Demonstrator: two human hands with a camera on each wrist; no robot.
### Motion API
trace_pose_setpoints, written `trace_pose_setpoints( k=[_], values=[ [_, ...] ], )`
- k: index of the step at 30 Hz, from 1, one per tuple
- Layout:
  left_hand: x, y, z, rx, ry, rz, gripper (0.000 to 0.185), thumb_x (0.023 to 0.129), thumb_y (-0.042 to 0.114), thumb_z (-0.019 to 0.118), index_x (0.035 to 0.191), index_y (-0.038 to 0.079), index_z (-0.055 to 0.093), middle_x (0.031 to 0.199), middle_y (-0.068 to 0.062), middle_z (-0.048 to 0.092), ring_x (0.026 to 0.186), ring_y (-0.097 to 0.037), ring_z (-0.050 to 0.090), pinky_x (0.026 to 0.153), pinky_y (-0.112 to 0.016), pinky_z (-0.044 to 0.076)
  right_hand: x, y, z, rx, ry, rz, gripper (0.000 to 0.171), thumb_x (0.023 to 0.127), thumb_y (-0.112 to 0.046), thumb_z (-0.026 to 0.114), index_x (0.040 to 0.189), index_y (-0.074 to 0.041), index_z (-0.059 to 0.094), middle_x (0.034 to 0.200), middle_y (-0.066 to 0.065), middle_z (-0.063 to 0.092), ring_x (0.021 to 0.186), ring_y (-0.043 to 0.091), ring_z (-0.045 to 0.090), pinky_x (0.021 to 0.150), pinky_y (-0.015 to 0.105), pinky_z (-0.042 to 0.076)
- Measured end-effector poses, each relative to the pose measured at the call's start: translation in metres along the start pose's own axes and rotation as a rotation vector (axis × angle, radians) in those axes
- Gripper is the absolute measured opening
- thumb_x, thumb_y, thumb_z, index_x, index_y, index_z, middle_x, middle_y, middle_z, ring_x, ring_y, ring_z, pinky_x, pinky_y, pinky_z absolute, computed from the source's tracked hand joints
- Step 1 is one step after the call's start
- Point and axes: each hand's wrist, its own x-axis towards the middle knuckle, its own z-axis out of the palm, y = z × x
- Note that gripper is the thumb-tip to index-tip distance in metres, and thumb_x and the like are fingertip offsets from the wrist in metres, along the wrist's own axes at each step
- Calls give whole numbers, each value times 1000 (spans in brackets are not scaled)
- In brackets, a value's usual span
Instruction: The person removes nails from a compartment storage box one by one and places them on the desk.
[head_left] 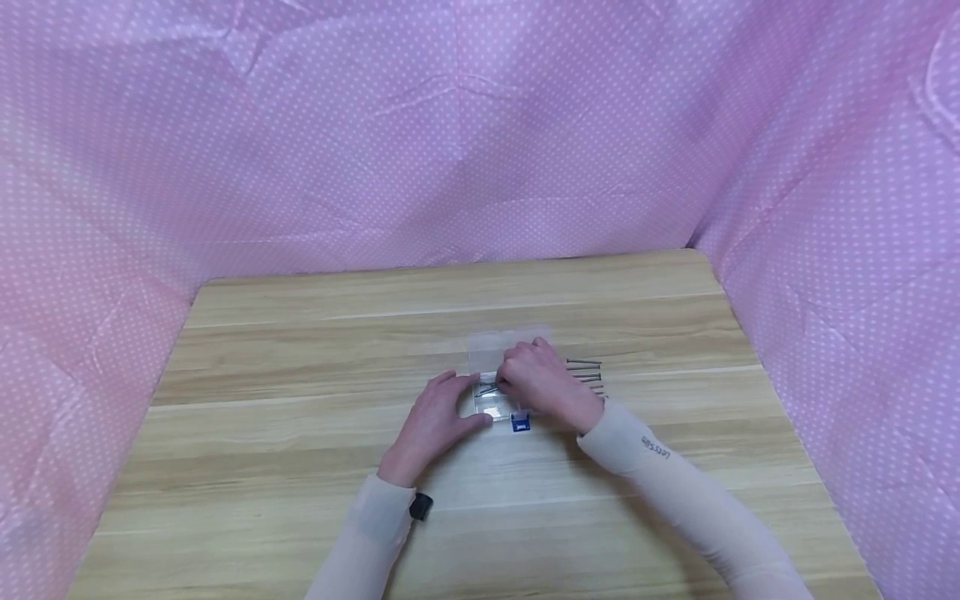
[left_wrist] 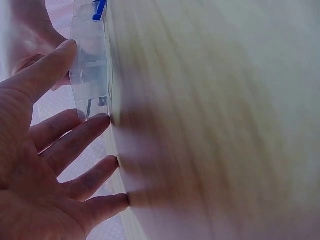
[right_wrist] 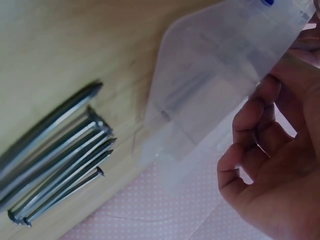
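Note:
A clear plastic box [head_left: 495, 405] with inner dividers lies on the table, its lid [head_left: 486, 348] folded back on the far side. At the front is a blue latch [head_left: 521, 423]. My left hand [head_left: 433, 417] holds the box's left end, thumb at the near side and fingertips at the far corner. Nails [head_left: 487, 389] lie inside the left part. Over the box's right part, my right hand [head_left: 542, 377] reaches in with curled fingers; whether they pinch anything is hidden. Several loose steel nails [right_wrist: 62, 160] lie side by side right of the box.
The wood-grain table [head_left: 300, 350] extends around the box. Pink dotted cloth [head_left: 450, 150] hangs behind it and at both sides. A black band or device [head_left: 422, 506] sits by the left wrist.

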Motion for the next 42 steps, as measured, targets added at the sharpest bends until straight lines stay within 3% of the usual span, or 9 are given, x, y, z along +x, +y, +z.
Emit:
trace_pose_setpoints(
  k=[10,19,26,38,42],
  values=[
    [1,0,0,9,5,12,70,85,41,85,142,9,62,143,-12,62,145,-38,42,118,-56,36,0,0,1,-10,9,-9,11,87,-30,84,83,-21,81,77,-9,65,75,15,54,78,36,43],
    [2,0,0,1,2,8,68,86,41,84,142,10,62,143,-11,62,146,-37,41,119,-56,35,5,-5,-3,-152,-33,-103,6,89,-26,81,86,-22,81,76,-8,65,74,15,57,71,33,43],
    [1,0,0,-1,7,29,68,85,41,85,141,9,62,142,-12,63,145,-38,42,118,-56,37,6,-2,-6,-49,-62,-105,22,88,-12,76,70,-22,68,64,-12,58,61,11,48,65,30,38],
    [2,-2,0,10,-5,8,68,86,42,84,142,11,62,144,-11,62,146,-37,41,118,-56,37,-6,11,-12,31,-29,-108,9,88,-21,74,84,-23,66,80,-12,58,76,12,52,75,33,43],
    [2,-3,-1,14,-3,10,69,85,42,84,142,11,62,143,-11,62,145,-37,42,118,-56,37,-11,14,-17,41,6,-118,13,86,-20,73,80,-24,63,76,-14,55,73,11,51,73,33,42]
  ],
)
